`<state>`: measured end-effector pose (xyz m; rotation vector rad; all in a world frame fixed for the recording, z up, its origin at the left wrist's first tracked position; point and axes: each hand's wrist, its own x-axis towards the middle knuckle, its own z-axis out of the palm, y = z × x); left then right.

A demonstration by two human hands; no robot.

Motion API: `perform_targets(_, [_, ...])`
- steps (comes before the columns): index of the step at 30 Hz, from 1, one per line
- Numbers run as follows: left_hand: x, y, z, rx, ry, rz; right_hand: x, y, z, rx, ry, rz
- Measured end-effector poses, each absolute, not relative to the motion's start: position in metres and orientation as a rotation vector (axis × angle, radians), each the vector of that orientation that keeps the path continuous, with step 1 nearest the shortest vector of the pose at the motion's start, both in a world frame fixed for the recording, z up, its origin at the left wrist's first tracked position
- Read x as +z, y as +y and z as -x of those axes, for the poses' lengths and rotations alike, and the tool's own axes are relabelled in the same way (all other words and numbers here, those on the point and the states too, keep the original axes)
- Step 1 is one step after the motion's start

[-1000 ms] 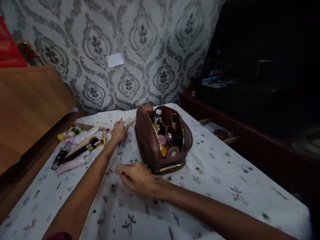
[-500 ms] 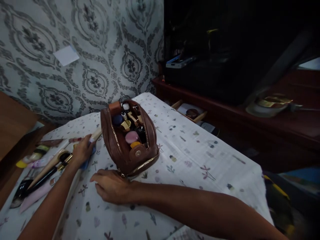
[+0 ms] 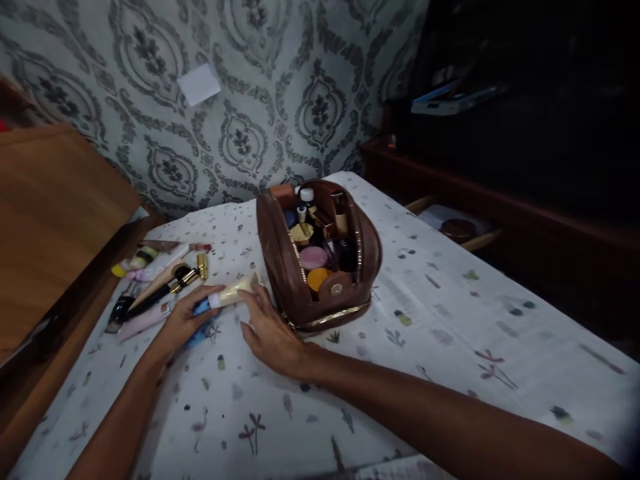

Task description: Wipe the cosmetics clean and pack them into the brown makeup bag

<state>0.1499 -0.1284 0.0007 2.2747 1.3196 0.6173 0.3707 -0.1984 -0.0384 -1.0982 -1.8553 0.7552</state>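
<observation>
My left hand (image 3: 186, 321) is closed on the white-capped end of a pale yellow squeeze tube (image 3: 231, 293), with something blue beneath the hand. At the tube's other end, the fingers of my right hand (image 3: 274, 337) close over it, the thumb held lower and apart. A brown leather makeup bag (image 3: 280, 283) stands unzipped just beyond my right hand. Inside it are a pink round item (image 3: 313, 258), an orange round item (image 3: 318, 279), a gold-capped piece (image 3: 302, 233) and several bottles.
Left of my hands lie a pink tube (image 3: 145, 321), a gold lipstick-like case (image 3: 202, 265) and several other cosmetics on the patterned white cloth (image 3: 430, 393). A wooden panel (image 3: 60, 220) rises at left. An open drawer (image 3: 477, 240) juts out beyond the cloth's right edge.
The view has swung left, shifting things rightward in the picture. My hands have come together, with my right fingers now on the tube in my left hand. The bag stays on the cloth.
</observation>
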Motion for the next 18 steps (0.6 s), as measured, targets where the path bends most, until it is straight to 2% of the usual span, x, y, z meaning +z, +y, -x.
perform_targets(5, [-0.002,-0.138,-0.14,0.647,1.275,-2.156,-0.05,-0.198,-0.368,0.661,-1.904,1.166])
perform_targets(12, [-0.01,-0.146,-0.138,0.575,1.203,-2.357,-0.051,-0.188,-0.358,0.085,-2.195,1.261])
perform_targets(15, [-0.014,-0.148,-0.135,0.574,1.162,-2.458,-0.05,-0.175,-0.35,-0.023,-2.276,1.378])
perform_targets(18, [-0.018,-0.147,-0.132,0.713,1.227,-2.417,-0.047,-0.165,-0.344,-0.097,-2.282,1.452])
